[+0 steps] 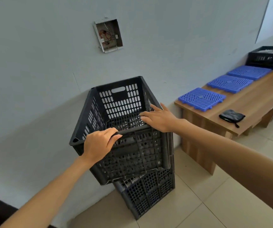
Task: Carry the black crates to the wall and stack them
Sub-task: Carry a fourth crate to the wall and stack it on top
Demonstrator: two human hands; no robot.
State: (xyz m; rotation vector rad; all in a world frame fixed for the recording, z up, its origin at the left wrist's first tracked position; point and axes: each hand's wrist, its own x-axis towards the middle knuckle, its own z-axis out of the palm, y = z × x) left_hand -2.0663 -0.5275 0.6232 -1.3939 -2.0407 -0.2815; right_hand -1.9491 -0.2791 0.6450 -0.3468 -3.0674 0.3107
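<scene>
Fingers of the left hand curled over the near rim of the top crate; the right hand lay flat, fingers straight, on that rim. Below them the crate sat askew on a lower crate, against the wall beyond.

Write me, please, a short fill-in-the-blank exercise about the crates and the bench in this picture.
1. The top crate has its near rim gripped by the ____ hand.
2. It sits askew on a lower crate that stands against the ____.
3. The wooden bench carries ____ blue tiles.
Missing words: left; wall; three.
</scene>
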